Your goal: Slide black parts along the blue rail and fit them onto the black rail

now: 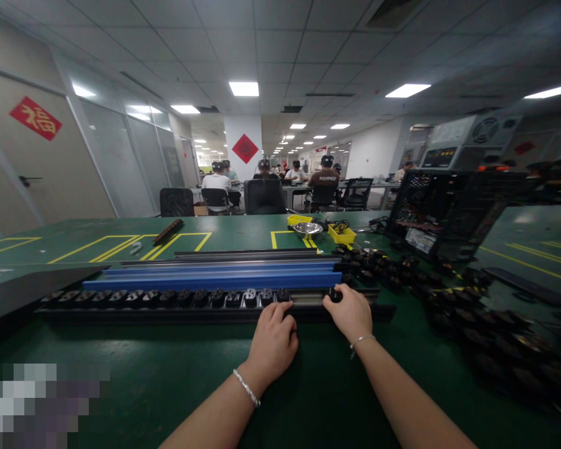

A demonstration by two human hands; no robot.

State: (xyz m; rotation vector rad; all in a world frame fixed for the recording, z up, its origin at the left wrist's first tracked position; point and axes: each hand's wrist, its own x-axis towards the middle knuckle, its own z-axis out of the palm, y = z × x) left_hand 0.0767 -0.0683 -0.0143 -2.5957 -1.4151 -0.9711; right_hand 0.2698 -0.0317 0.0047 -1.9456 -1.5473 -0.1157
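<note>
A long black rail (177, 315) lies across the green table in front of me. A row of small black socket-like modules (217, 298) sits in it, from its left end to just right of the middle. My left hand (275, 337) is closed over the rail's near edge, its fingertips close to the last module (283, 294) of the row. Farther right, my right hand (351, 310) pinches a single black module (335, 295) at the bare stretch of the rail (306, 299). The fingers partly cover this module.
Blue strips (215, 279) lie behind the rail. Many loose black modules (495, 330) are heaped at the right. Farther back are a metal bowl (307, 229), a yellow bin (342, 235) and an opened computer case (442, 212). Several people sit at far desks.
</note>
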